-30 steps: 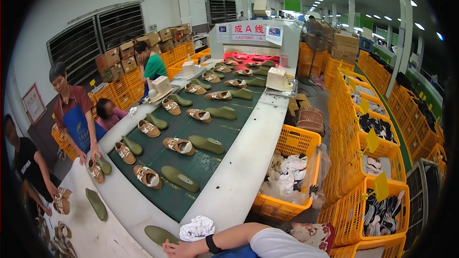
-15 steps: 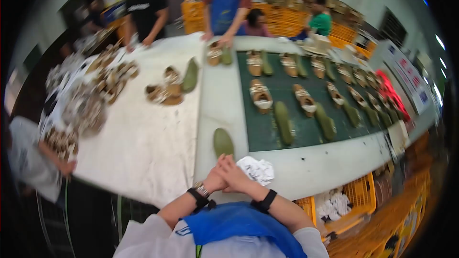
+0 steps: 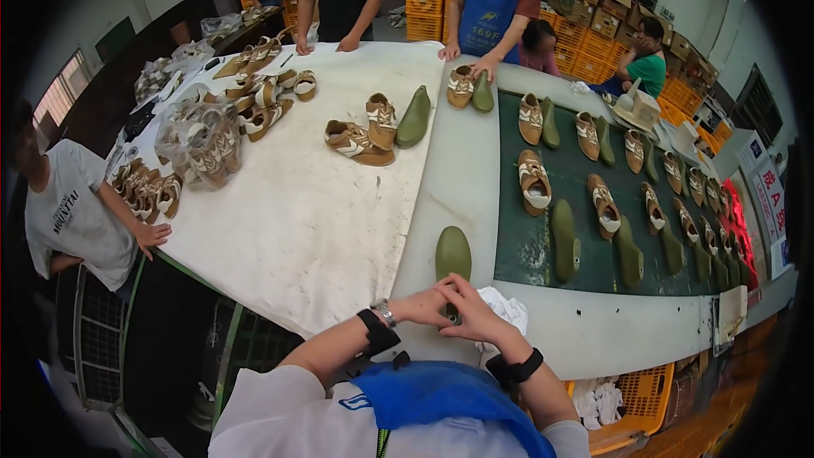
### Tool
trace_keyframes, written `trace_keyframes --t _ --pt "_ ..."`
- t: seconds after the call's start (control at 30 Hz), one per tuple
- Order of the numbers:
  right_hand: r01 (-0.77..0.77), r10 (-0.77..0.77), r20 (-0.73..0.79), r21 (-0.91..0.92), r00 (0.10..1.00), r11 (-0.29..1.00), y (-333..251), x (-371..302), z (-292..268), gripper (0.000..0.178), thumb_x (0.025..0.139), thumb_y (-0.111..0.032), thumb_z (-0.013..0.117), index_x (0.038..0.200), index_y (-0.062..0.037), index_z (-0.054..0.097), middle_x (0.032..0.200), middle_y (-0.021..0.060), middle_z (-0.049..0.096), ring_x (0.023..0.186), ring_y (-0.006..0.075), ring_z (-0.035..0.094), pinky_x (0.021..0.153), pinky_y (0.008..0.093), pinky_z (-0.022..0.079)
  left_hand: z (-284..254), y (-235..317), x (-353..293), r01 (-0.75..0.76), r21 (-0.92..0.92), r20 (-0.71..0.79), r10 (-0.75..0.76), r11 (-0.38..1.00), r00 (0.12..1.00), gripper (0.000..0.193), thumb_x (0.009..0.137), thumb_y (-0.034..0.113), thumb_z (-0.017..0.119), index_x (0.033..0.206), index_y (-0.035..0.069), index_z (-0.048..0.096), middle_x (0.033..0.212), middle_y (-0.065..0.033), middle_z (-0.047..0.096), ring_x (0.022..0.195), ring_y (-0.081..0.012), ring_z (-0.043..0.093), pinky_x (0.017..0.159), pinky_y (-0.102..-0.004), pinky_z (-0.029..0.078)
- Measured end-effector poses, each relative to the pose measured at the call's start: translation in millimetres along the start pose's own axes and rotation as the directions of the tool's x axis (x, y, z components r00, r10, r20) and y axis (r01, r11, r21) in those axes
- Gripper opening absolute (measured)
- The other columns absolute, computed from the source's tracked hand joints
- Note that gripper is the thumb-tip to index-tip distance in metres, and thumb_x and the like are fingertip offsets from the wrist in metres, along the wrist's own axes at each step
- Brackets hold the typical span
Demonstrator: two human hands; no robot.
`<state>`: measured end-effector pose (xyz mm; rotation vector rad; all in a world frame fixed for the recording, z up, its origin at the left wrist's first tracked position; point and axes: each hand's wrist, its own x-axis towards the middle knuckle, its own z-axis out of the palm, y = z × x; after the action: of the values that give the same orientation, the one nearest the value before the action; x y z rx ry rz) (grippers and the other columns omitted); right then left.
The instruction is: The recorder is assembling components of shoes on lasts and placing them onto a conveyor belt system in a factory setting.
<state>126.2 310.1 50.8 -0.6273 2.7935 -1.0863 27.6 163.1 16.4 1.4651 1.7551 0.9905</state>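
Note:
My left hand (image 3: 419,306) and my right hand (image 3: 476,310) meet at the fingertips over the near table edge. Their fingers are stretched and bent toward each other, with a gap between the palms and nothing visible held. Just beyond them, a green shoe last (image 3: 453,253) lies on the pale strip of table, its near end partly hidden by my fingers. Beside my right hand is a crumpled white cloth (image 3: 506,312), partly covered by that hand.
A green belt (image 3: 526,259) at right carries rows of brown-and-white shoes and green lasts. At left, more sneakers (image 3: 358,142) and a bagged pile (image 3: 203,148) lie on the white table. Across the table, a blue-aproned person (image 3: 487,13) touches a last (image 3: 482,95). A yellow crate (image 3: 649,396) stands below right.
The view has swung left, so the scene sits farther right. My hands, overlapped before, have parted into a fingertip touch. The last and cloth appear to have stayed in place.

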Motion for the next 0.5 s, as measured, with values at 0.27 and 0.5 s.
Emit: trace_keyframes --t 0.27,0.5 --pt "-0.534 0.541 0.006 -0.153 0.841 0.831 16.7 7.6 26.9 0.082 0.076 -0.047 0.057 0.138 -0.0138 0.013 0.064 0.0180 0.060 0.058 0.0377 0.059 0.052 0.0445 0.046 -221.7 -186.1 -24.7 0.580 0.281 -0.705 -0.246 0.765 0.665 0.052 0.070 0.020 0.064 0.116 0.002 0.049 0.115 -0.0180 0.053 0.108 -0.0326 0.049 0.093 -0.0368 0.039" --pt "-0.658 0.663 0.110 -0.085 0.740 0.748 12.7 19.6 17.4 0.077 0.076 -0.042 0.056 0.136 -0.0135 0.018 0.067 0.0168 0.061 0.062 0.0373 0.060 0.055 0.0445 0.047 -328.5 -243.4 16.0 0.802 0.226 -0.821 -0.335 0.553 0.462 0.061 0.070 0.010 0.055 0.127 0.008 0.034 0.130 -0.0126 0.038 0.120 -0.0321 0.036 0.094 -0.0452 0.036"
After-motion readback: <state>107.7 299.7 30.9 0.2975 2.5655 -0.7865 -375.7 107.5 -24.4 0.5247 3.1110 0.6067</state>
